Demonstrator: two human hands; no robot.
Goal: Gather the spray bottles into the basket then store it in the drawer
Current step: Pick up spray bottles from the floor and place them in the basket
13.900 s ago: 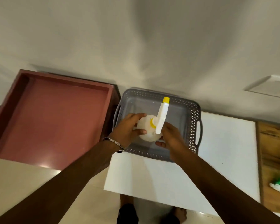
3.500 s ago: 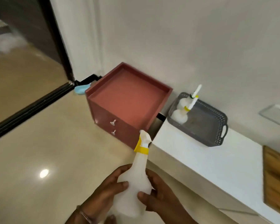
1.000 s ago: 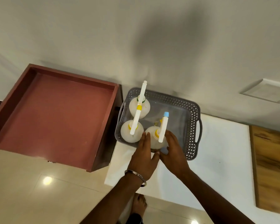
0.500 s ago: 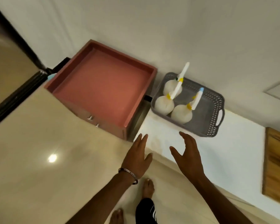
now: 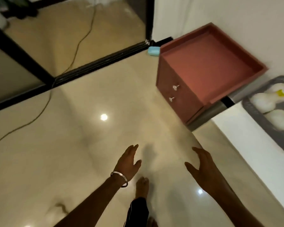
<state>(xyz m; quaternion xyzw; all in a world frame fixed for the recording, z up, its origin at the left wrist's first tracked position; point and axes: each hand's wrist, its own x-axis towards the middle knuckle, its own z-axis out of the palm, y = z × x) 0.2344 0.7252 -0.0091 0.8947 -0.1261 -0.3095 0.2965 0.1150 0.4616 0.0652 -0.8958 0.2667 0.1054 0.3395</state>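
Grey perforated plastic basket (image 5: 259,122) sits at the right edge of the frame on the smooth white counter (image 5: 246,135), holding bulbous white spray bottles (image 5: 263,102) (blurred). Left hand (image 5: 129,163) and right hand (image 5: 202,167) hover empty, fingers spread, over glossy open floor (image 5: 72,145). The reddish square drawer unit (image 5: 202,69) stands just beside the counter.
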